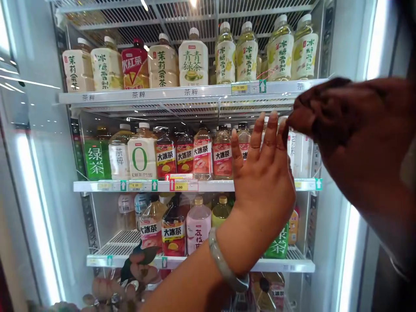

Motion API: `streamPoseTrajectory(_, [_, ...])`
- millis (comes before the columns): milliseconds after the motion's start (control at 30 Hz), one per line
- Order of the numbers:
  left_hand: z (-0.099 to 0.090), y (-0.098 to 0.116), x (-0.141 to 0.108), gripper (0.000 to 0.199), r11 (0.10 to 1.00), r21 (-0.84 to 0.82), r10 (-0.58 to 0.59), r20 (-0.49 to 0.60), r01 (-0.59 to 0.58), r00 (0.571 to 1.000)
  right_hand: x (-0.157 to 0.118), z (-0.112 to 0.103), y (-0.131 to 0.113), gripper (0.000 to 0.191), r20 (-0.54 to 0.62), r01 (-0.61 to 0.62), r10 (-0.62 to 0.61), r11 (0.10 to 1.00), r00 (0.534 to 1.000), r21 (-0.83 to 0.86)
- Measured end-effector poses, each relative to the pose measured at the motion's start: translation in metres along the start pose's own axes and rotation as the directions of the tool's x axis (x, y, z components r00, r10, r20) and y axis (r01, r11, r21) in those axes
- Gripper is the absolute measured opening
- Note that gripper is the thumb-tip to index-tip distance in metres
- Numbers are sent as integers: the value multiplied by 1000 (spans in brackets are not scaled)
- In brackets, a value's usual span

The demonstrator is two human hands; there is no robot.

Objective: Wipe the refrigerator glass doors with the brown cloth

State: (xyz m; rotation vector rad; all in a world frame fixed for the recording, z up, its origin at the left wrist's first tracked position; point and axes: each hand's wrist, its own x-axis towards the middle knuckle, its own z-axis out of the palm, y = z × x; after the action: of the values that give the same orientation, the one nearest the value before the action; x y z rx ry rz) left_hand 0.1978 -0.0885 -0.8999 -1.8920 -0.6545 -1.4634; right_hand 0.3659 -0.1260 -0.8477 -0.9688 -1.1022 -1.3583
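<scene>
My left hand [264, 177] is raised in the middle of the view, its back to me, with a pale bangle [224, 260] round the wrist. Its fingers are stretched upward and slightly apart, against or just in front of the cooler's glass; nothing is held. At the upper right, my right hand [351, 117] is dark and blurred in shadow, close to my left fingertips. Its fingers are curled in around dark crumpled folds, and I cannot make out what they are. Drink bottles [222, 154] stand behind the glass, some hidden by my left hand.
A lit drinks cooler fills the view. Large bottles [193, 60] line its top shelf [214, 89], and more stand on the shelves below. Price tags [182, 187] run along the shelf edges. Light strips [35, 216] glow at the sides. A ringed hand [130, 281] appears as a faint reflection, lower left.
</scene>
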Motion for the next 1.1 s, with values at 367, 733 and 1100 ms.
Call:
streamPoseTrajectory(367, [-9,-24,-9,77,997,-57,40,-41,-42,998,-71,-41,-48,44,143,95,-108,991,984,90])
streamPoseTrajectory(733, [-45,-32,-19,64,1000,15,-26,129,24,991,-14,-45,-79,40,358,-28,-15,993,934,114])
streamPoseTrajectory(1100, [-85,-56,-22,61,998,36,34,248,-45,968,35,-45,-87,35,430,150,-227,967,874,204])
